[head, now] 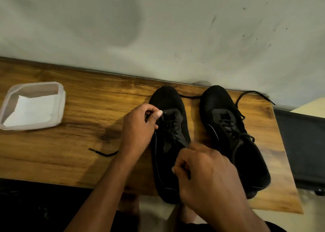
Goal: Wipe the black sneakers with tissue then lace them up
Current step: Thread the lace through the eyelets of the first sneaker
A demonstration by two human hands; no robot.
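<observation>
The fingers (155, 116) of the left hand (139, 126) and right hand (207, 175) are pinching the left sneaker's (168, 98) lace (171, 127), risking yanking one end through unevenly.

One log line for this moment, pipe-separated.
step: lacing | left hand: pinches lace at worked sneaker toe-end eyelets | right hand: grips lace midway | other sneaker: lace ends loose | tissue: in tub

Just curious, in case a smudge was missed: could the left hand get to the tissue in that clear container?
Probably yes. Only bare table lies between the left hand and the tissue, and the container looks open on top. The hand would first have to drop the lace it pinches.
</observation>
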